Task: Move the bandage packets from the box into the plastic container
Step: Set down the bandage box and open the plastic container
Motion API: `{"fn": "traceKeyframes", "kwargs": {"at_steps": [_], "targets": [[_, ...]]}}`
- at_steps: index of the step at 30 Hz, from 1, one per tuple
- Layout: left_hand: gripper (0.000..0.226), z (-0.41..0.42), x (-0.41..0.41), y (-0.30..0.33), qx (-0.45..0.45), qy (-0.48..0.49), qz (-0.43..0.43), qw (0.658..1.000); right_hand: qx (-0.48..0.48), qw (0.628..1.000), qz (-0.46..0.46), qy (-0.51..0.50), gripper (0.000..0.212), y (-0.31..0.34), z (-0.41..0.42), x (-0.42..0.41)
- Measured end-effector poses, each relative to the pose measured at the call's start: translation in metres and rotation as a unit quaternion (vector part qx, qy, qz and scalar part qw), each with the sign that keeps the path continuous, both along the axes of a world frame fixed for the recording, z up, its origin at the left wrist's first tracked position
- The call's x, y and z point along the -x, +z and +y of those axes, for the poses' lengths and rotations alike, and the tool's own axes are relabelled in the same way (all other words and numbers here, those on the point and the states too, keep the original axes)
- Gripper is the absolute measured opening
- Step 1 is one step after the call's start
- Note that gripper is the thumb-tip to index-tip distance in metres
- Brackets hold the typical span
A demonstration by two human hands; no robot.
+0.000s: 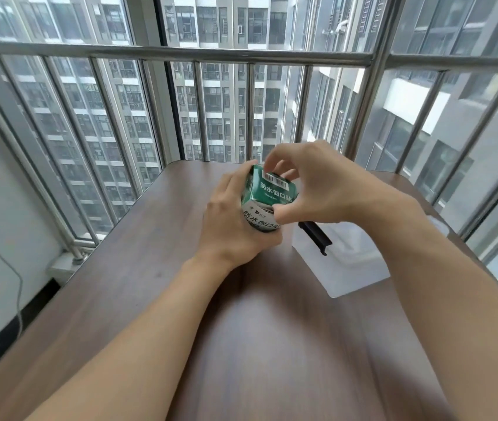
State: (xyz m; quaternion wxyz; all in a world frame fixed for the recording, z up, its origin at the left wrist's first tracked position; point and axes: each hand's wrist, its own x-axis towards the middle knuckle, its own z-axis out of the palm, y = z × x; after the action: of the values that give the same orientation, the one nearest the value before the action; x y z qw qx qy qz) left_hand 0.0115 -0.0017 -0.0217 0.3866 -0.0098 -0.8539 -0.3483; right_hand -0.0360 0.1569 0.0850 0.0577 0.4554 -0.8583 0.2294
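a green and white bandage box [267,197] is held above a brown table [156,287]. the left hand [229,226] wraps its curled fingers around the box's left and lower side. the right hand [308,189] pinches the box's far top edge with fingertips, thumb at its near edge, likely working it open. the clear plastic container [348,259], with a black clip, sits just right of and below both hands, nearer the right one. no packets show yet.

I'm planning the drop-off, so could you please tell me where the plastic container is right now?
In the head view, the plastic container sits on the wooden table right of centre, just beyond the right forearm and beside the box held in both hands.
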Motion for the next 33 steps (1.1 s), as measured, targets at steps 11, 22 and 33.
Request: {"fn": "traceKeyframes", "kwargs": {"at_steps": [11, 22, 33], "targets": [[0.087, -0.005, -0.004, 0.005, -0.06, -0.068, -0.044, 0.995, -0.015, 0.999, 0.04, 0.018, 0.048, -0.002, -0.003, -0.001], [0.069, -0.021, 0.001, -0.002, -0.164, -0.085, -0.078, 0.98, -0.086, 0.996, 0.038, 0.012, 0.023, -0.008, -0.02, -0.005], [0.1, -0.012, -0.006, -0.002, -0.21, 0.064, -0.047, 0.974, 0.152, 0.971, -0.014, -0.185, 0.03, -0.011, 0.004, 0.033]]}}
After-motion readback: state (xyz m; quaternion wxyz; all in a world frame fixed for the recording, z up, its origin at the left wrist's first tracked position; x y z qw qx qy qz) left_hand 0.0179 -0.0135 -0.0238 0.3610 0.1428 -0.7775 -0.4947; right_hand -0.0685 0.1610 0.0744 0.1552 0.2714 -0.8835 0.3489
